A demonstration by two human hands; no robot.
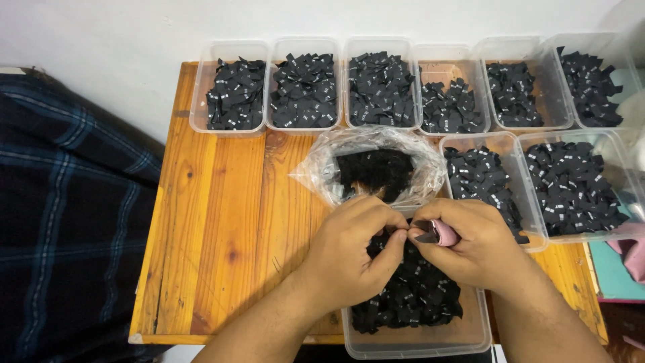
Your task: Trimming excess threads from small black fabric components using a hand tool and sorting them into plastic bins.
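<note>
My left hand (349, 252) and my right hand (463, 245) meet over a clear plastic tub (416, 343) half full of small black fabric labels (416, 296). The right hand grips a small pink-handled cutter (437, 232), its dark tip pointing left. My left thumb and forefinger pinch at something small and black right by that tip; what it is stays hidden. Just beyond my hands lies an open clear plastic bag (369, 168) with a dark clump of uncut labels inside.
Six clear tubs of black labels line the far edge of the wooden table (222, 222); two more (571, 188) stand at the right. Dark plaid cloth (67, 215) hangs left of the table. A pink object (631, 249) lies at the right edge.
</note>
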